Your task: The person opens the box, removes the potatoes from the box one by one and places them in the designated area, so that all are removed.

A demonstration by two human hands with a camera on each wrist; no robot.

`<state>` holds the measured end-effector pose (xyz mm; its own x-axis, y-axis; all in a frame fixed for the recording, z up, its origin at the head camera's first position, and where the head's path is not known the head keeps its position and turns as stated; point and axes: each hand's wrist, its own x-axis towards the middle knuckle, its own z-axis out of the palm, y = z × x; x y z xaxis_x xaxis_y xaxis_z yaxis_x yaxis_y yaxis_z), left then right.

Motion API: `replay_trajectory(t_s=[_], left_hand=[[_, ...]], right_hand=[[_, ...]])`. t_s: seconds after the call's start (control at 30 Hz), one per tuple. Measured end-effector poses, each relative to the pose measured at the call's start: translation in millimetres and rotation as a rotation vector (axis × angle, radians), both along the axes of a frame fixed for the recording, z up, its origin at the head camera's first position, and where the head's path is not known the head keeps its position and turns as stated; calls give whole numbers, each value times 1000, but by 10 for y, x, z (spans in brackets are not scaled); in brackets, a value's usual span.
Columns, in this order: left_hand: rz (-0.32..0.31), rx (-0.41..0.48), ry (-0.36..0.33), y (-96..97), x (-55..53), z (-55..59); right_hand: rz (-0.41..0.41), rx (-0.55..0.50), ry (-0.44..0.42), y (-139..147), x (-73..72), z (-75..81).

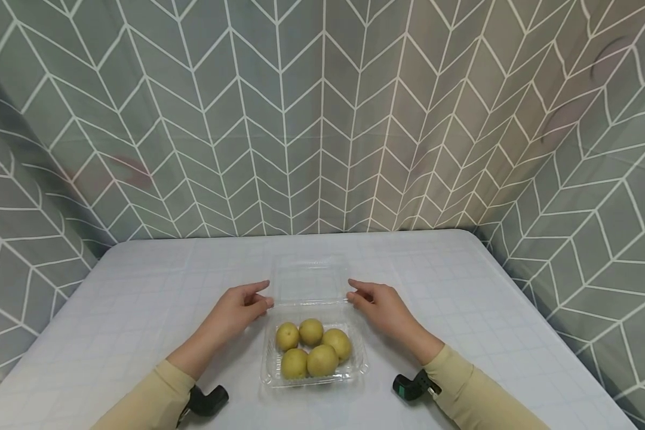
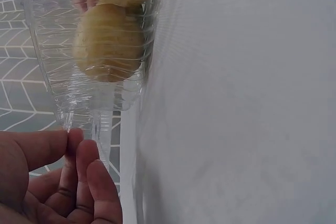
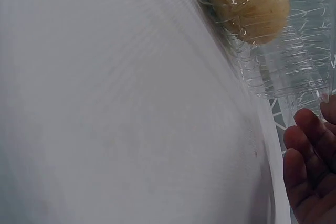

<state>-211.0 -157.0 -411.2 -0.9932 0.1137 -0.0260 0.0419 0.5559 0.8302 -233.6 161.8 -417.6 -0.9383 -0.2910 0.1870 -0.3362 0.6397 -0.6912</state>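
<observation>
A clear plastic clamshell box (image 1: 266, 373) sits on the table, its lid (image 1: 312, 280) folded open at the back. Several round yellow-green fruits (image 1: 322, 360) lie in the base. The left hand (image 1: 242, 304) pinches at the left end of the hinge, thumb and fingertips close together on the plastic in the left wrist view. At the hinge's right end, the right hand (image 1: 378, 303) pinches with thumb and fingers, partly cut off by the right wrist view's edge. One fruit (image 2: 109, 43) shows through the box wall in the left wrist view.
The table (image 1: 140, 310) has a white cloth with faint lines. Grey curtains (image 1: 301, 119) with white chevron lines stand behind it and along both sides. A black wrist camera (image 1: 206, 401) sits by the left sleeve, another black camera (image 1: 411, 387) by the right sleeve.
</observation>
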Motion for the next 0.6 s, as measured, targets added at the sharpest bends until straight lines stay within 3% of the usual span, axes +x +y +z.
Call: replay_trajectory(t_s=[0.23, 0.6], left_hand=[[17, 37, -47, -30, 23, -5], [13, 61, -48, -69, 29, -17]], right_hand=[[7, -29, -18, -70, -18, -17], [-18, -47, -52, -103, -7, -9]])
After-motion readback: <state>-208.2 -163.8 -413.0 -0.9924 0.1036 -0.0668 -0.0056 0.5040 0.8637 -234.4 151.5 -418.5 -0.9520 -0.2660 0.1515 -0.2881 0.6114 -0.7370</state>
